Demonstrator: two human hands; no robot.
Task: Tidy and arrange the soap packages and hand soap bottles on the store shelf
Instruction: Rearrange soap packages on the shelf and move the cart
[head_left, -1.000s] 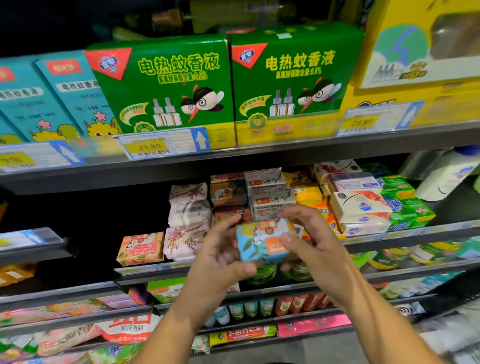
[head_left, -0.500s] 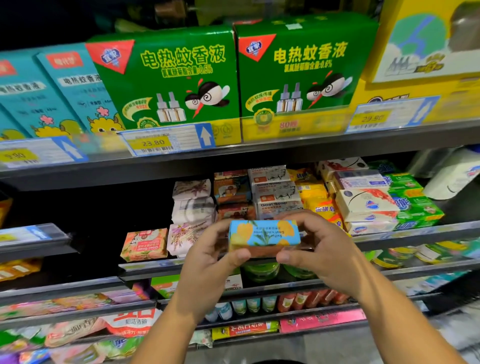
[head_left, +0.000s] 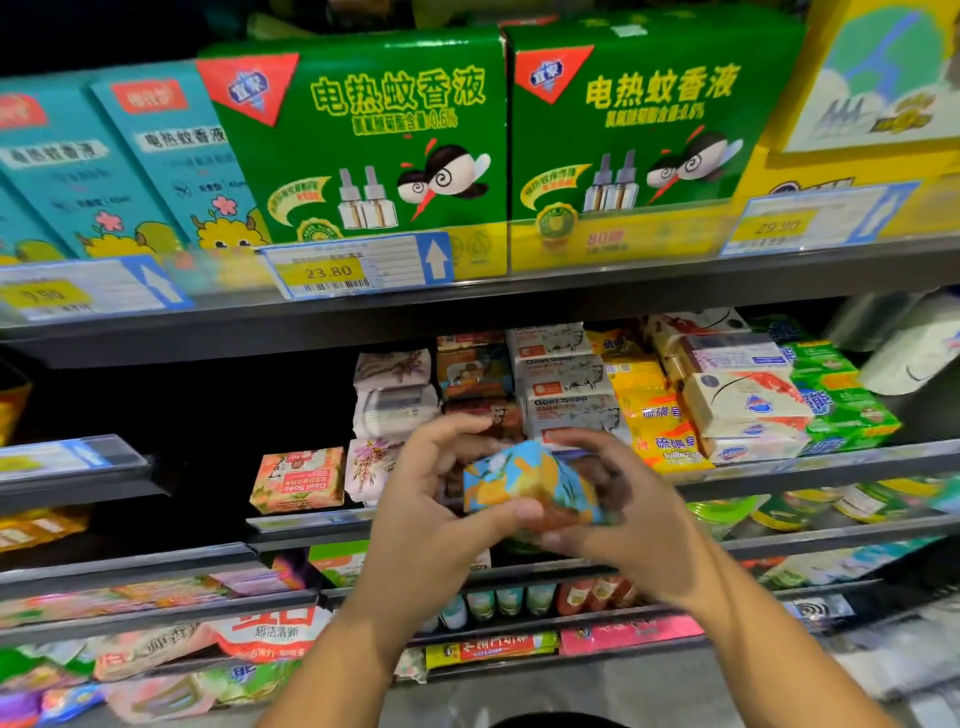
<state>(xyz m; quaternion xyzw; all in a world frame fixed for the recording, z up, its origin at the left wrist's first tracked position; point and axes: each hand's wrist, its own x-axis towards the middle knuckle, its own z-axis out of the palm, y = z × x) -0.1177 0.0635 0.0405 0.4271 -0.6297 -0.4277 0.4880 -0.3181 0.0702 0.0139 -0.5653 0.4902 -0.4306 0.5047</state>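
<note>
Soap pkg (head_left: 524, 480) w/ blue-and-orange print is sitting tilted between both hands, in mid-air just in front of the soap shelf (head_left: 779, 470); its own writing is blurring too much to read. Behind it, stacked white boxes (head_left: 566, 379) are showing "Goat Soap". A pink pack (head_left: 298, 480) further left is also reading "Goat Soap", seemingly upside down. Yellow packs (head_left: 660, 426) to the right are carrying Chinese chars. On the shelf above, two green boxes (head_left: 363, 145) are reading 电热蚊香液 w/ 0.6% below, and a price tag (head_left: 358, 267) under them is showing 23.80. Another tag (head_left: 800, 221) at right is looking like 29.90, but blurry.

Left hand (head_left: 431, 499) is gripping the pkg's left end, thumb pressing the lower front, fingers curling over the top. Right hand (head_left: 623, 519) is clamping the right end, fingers bending over the top, thumb underneath; motion-blurred. Both forearms are reaching up from the bottom edge, angling inward toward the pkg.
</note>
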